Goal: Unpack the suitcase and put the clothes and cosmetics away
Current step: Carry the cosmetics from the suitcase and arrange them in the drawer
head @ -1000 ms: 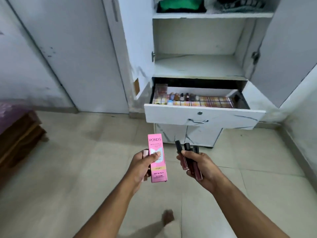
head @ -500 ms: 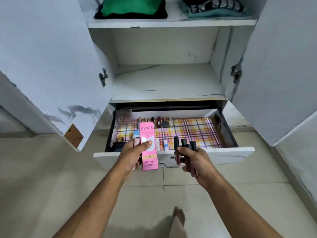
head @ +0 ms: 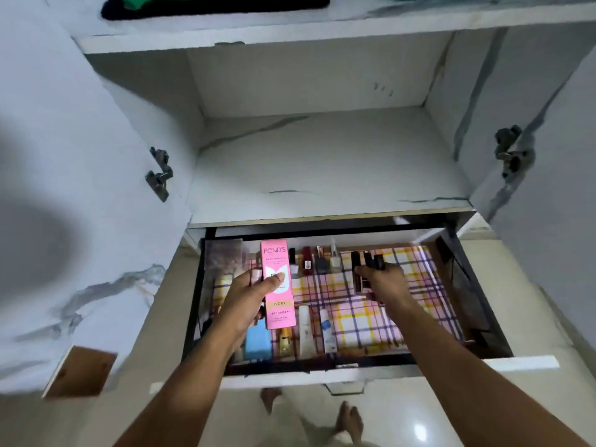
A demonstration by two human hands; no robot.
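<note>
Pink Pond's box point(head: 278, 285) is gripped upright in your left hand point(head: 250, 293), label readable; your right hand point(head: 382, 282) clasps dark lip tubes point(head: 367, 264) above the open drawer point(head: 354, 371), probably for stowing there.

The head camera looks steeply down, close above the open drawer point(head: 522, 362), facing the wardrobe shelves point(head: 322, 162).

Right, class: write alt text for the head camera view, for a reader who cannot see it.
Two hands reach over an open wardrobe drawer lined with checked cloth: the left hand holds a pink Pond's box, the right hand grips dark lipstick tubes. Nail polish bottles stand along the drawer's back.
</note>
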